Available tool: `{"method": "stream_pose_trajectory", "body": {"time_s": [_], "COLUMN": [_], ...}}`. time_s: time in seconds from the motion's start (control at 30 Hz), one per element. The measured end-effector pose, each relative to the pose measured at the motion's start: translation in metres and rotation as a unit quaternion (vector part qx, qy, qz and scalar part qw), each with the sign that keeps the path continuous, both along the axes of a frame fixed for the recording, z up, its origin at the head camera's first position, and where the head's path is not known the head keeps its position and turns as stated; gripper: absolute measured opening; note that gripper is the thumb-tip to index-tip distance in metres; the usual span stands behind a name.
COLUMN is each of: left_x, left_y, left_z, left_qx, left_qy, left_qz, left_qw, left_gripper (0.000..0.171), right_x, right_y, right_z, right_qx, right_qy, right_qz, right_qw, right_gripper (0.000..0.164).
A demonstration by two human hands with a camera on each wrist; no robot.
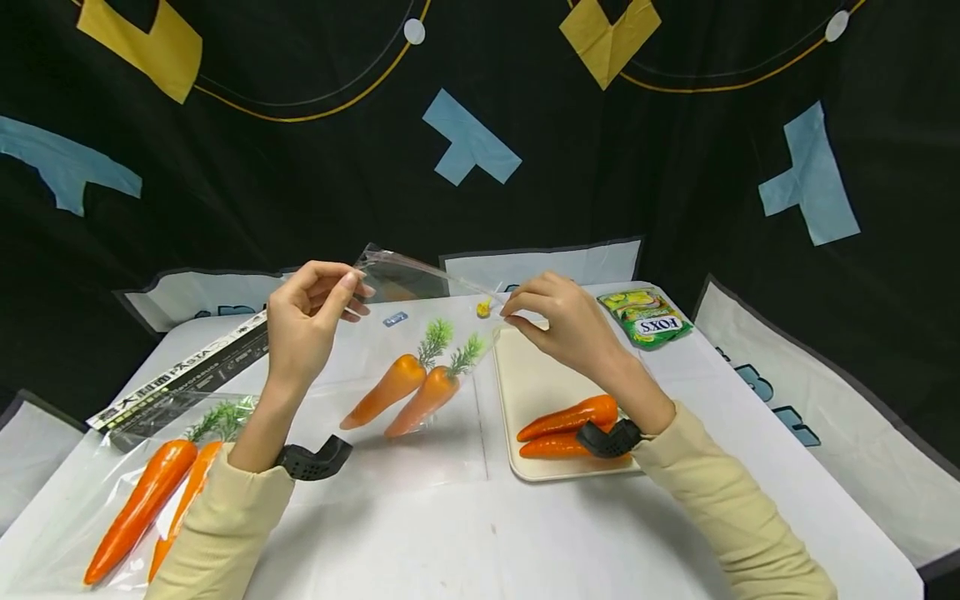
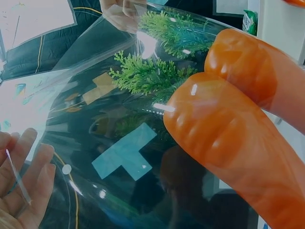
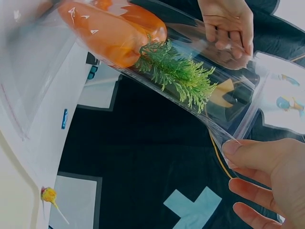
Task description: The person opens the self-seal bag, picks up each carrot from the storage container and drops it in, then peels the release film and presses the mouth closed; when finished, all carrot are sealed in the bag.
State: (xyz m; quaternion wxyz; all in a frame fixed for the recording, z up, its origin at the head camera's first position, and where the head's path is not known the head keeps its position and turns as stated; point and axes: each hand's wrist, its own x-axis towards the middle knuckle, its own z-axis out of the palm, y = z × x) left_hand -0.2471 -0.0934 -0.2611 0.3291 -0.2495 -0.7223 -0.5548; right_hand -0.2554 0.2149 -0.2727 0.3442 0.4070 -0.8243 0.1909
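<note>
A clear plastic bag with two orange carrots inside is held up by its top edge. My left hand pinches the bag's upper left corner between thumb and forefinger. At the opposite corner, the thumb and forefinger of my right hand pinch the plastic; the other fingers stay loose in the right wrist view. Feathery green tops point toward the bag's upper edge. The left wrist view shows both carrots close up through the shiny film.
Below my right forearm is a cream tray with two carrots. Another bagged pair of carrots lies at left, beside a black printed package. Green FOX'S packets, a yellow lollipop and a small blue packet lie farther back.
</note>
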Motion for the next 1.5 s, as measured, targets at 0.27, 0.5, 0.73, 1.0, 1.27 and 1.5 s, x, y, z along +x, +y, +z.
{"method": "stream_pose_trajectory", "body": {"time_s": [0.27,0.5,0.73,1.0,1.27,1.5], "left_x": [0.002,0.002,0.003,0.004,0.004,0.021], "left_y": [-0.002,-0.003,-0.003,-0.004,-0.001,0.009], "left_z": [-0.001,-0.001,-0.002,0.000,-0.001,0.011], "left_qx": [0.004,0.006,-0.001,-0.013,-0.030,-0.048], "left_qy": [-0.007,-0.004,0.000,-0.002,-0.011,-0.018], "left_qz": [0.000,0.001,0.000,0.008,0.017,0.011], "left_qw": [1.0000,1.0000,1.0000,0.9999,0.9993,0.9986], "left_gripper": [0.015,0.014,0.012,0.011,0.010,0.008], "right_x": [0.001,0.001,0.003,0.009,0.003,-0.005], "right_y": [-0.002,-0.002,-0.004,-0.021,-0.052,-0.081], "right_z": [-0.002,-0.001,0.003,0.031,0.069,0.094], "right_qx": [0.000,0.001,0.019,0.029,0.006,0.050], "right_qy": [0.001,0.007,0.002,-0.015,0.026,0.036], "right_qz": [0.000,0.002,0.016,0.064,0.128,0.148], "right_qw": [1.000,1.000,1.000,0.997,0.991,0.987], "right_gripper": [0.011,0.011,0.020,0.023,0.017,0.019]}}
